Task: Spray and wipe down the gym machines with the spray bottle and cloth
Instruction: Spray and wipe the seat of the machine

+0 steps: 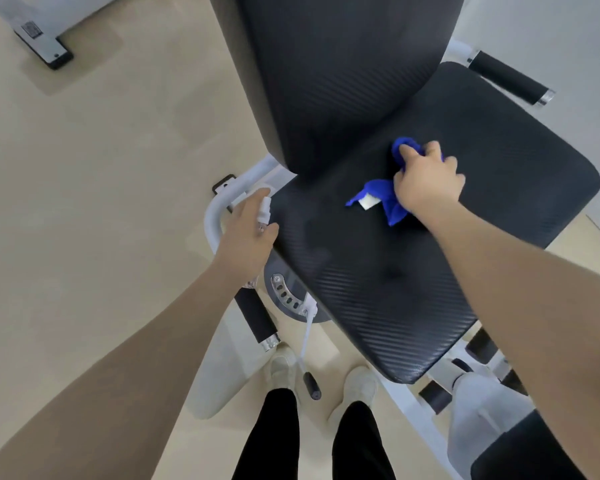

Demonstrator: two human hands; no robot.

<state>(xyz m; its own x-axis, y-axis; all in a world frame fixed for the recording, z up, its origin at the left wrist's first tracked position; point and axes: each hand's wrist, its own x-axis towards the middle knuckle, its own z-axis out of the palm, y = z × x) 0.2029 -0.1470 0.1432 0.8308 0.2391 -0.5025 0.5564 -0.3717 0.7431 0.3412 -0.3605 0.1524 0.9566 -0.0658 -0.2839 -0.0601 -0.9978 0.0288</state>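
Right hand grips crumpled blue microfibre cloth on black textured seat pad; left hand grips small white spray bottle at the pad's left edge.

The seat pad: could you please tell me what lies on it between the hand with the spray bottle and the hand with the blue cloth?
Only bare black seat pad lies between the left hand and the right hand, in the head view.

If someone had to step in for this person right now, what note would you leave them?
Right hand grips the bunched blue cloth, pressed on the black textured seat pad of the gym machine.
Left hand holds the small white spray bottle at the seat's left edge, nozzle toward the pad.
Done: seat wipe under way.
Left: finish the seat, then the black backrest and black foam handles.
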